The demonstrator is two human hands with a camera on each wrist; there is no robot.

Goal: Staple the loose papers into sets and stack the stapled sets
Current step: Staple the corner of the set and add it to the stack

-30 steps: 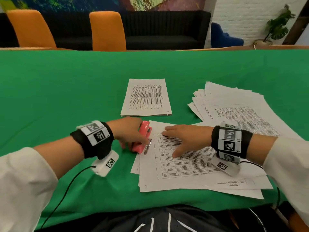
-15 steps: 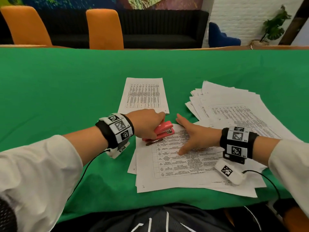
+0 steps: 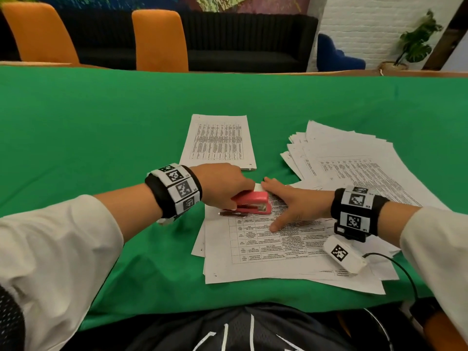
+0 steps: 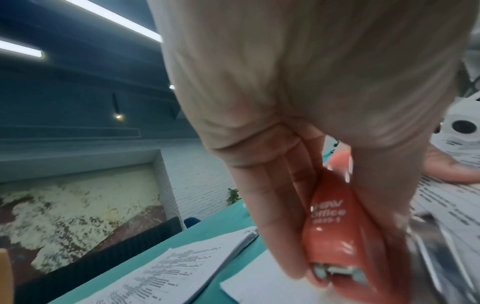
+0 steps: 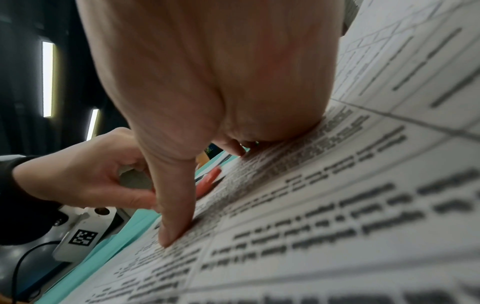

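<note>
While the left hand clenches the pink stapler over the near papers' far-left corner, the right hand presses flat beside the stapler, fingers straight. Behind the stapler lies what looks like a stapled set.

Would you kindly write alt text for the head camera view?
A left hand grips a pink stapler at the corner of a paper set that the right hand presses flat on a green table. A stapled set and a loose paper pile lie beyond.

Head overlooks; wrists close, perhaps blurred.
</note>
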